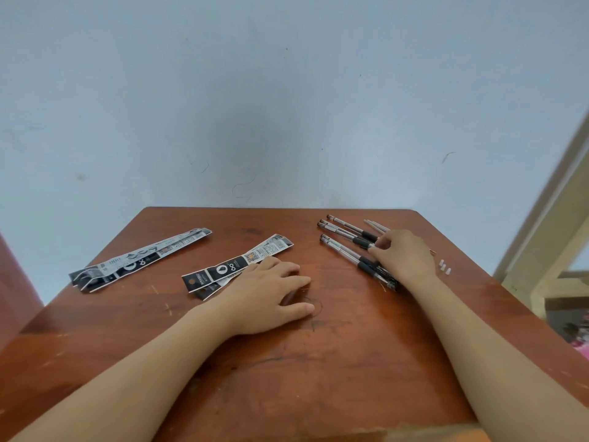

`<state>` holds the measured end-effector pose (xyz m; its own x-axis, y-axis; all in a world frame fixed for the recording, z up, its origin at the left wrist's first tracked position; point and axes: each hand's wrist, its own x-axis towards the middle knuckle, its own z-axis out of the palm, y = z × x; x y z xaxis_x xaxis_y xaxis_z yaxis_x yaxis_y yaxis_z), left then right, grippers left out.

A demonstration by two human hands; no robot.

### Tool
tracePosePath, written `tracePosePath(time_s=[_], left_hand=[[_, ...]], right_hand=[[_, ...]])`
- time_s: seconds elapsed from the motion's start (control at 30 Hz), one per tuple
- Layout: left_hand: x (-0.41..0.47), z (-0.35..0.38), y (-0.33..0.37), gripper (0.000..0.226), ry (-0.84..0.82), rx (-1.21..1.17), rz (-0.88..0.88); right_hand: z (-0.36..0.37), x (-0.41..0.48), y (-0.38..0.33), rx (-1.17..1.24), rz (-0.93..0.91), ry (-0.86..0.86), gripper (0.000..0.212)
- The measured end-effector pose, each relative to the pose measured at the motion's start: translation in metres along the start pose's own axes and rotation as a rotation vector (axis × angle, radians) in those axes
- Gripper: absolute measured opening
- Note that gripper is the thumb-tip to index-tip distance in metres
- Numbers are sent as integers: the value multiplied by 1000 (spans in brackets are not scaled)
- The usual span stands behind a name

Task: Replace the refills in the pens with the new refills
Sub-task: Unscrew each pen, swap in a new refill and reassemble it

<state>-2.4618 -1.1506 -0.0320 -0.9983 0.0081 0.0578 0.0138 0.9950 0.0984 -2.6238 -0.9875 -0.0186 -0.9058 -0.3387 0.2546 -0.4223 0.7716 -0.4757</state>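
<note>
A brown wooden table [318,378] stood against a pale blue-grey wall [287,90], with a cream door frame [541,234] at the right edge and a dark red surface [12,291] at the far left.

On the right side of the table lay the pens [342,247], clear-barrelled with black grips and all slanting the same way. Four could be counted by their far ends: two farther back and two lying close together nearer the front. Their near ends were hidden under the right hand [404,256], which could have covered more. That hand lay across the bundle with its fingers curled and their tips bunched on the black grip of one pen. Whether it actually pinched the pen could not be told.

Just behind the right hand, the ends of two or three thin pale loose refills [376,225] stuck out, the rest hidden by the hand. To its right, apart from the pens, lay three small white pieces [445,268] in a tight cluster.

The refill packets, long black-and-white sleeves, lay in two overlapping pairs. The far packets [140,260] were at the left of the table. The near packets [223,272] were toward the middle.

The left hand [267,295] rested palm down on the table with its fingers loosely spread, holding nothing. It lay over the right-hand edge of the near packets.
</note>
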Motion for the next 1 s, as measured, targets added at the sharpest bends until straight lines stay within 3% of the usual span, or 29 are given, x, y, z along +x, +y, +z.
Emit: tracePosePath(time_s=[0.3,0.53,1.0], left_hand=[[0,-1,2,54,-4,-5,-1],[-1,-1,2,54,-13,-8,-1],[0,-2,2,55,-22,-10,1]], right_hand=[[-1,-2,-3,-127,-6,-39,17],[-14,-6,-3,-28,-34,-17,13],[-25,-16,-9,-196,-91,-284,28]])
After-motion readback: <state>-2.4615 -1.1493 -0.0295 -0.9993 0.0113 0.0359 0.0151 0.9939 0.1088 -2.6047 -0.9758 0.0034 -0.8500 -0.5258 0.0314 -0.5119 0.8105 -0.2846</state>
